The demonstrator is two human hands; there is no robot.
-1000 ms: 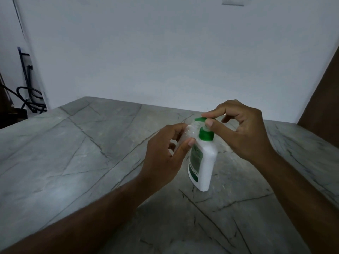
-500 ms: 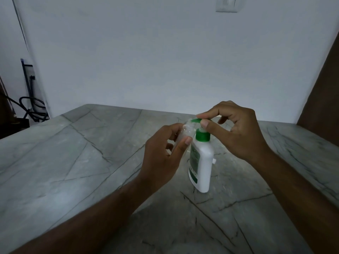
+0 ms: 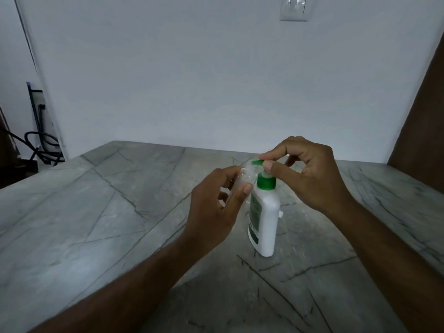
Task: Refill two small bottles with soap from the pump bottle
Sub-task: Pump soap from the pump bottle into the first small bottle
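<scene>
Left hand [image 3: 213,207], frame centre: fingers and thumb curled round one small clear bottle [image 3: 243,180], held tilted with its open mouth up against the pump spout. Thumb tip lies along the bottle's near side. Forearm runs in from the lower left.

Right hand [image 3: 310,174], just right of centre: index fingertip and thumb pinch the green pump head [image 3: 258,162] from above; the other fingers are folded loosely behind. Wrist is raised, forearm entering from the lower right corner.

One pump bottle [image 3: 265,224], white body with green collar and green label, stands upright on the table [image 3: 96,224] directly below the right hand and touching the left thumb side. Spout points left, its tip at the small bottle's mouth.

Count: two hands, one small bottle visible, one pump bottle. A small white piece [image 3: 280,214] shows just right of the pump bottle; too small to identify.

Table is grey, veined stone. White wall [image 3: 192,80] behind. One switch plate [image 3: 296,8] at upper centre-right. Dark cables [image 3: 40,145] at left edge.
</scene>
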